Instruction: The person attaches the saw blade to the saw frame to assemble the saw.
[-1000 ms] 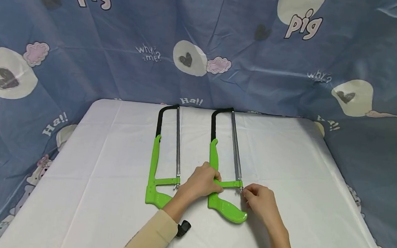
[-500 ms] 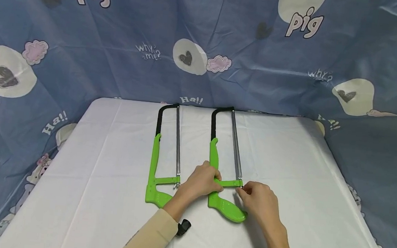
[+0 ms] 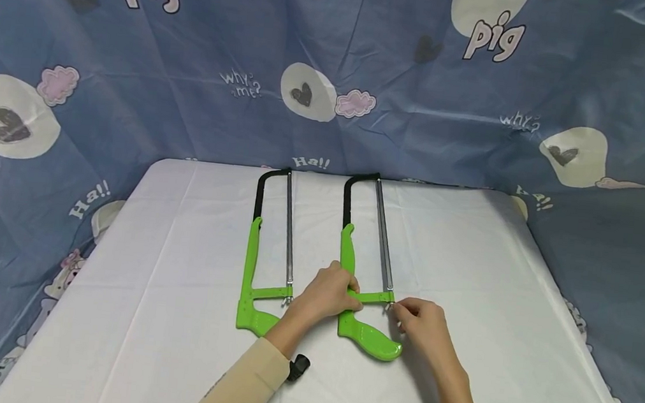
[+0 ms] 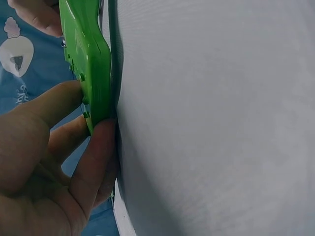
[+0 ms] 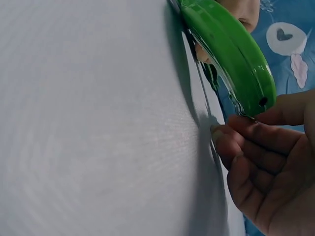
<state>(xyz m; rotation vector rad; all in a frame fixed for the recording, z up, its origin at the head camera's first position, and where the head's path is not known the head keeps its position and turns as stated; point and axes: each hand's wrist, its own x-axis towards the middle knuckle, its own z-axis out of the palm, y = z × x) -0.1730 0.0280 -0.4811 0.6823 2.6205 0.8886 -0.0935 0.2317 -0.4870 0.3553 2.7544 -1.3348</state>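
Two green-handled hacksaws with black front bows lie side by side on a white-covered table. My left hand grips the frame of the right hacksaw where the crossbar meets the handle. In the left wrist view, thumb and fingers hold the green frame from both sides. At the crossbar's outer end, just below the grey blade, my right hand pinches at the small metal wing nut. In the right wrist view the handle's tip partly hides those fingertips.
The other hacksaw lies to the left, its handle end partly behind my left forearm. A blue printed cloth hangs behind the white tabletop. Black wrist mounts sit beside both forearms.
My right fingertips moved left over the wing nut, then back slightly right, with the fingers turning. The left hand and both hacksaws stay in place.
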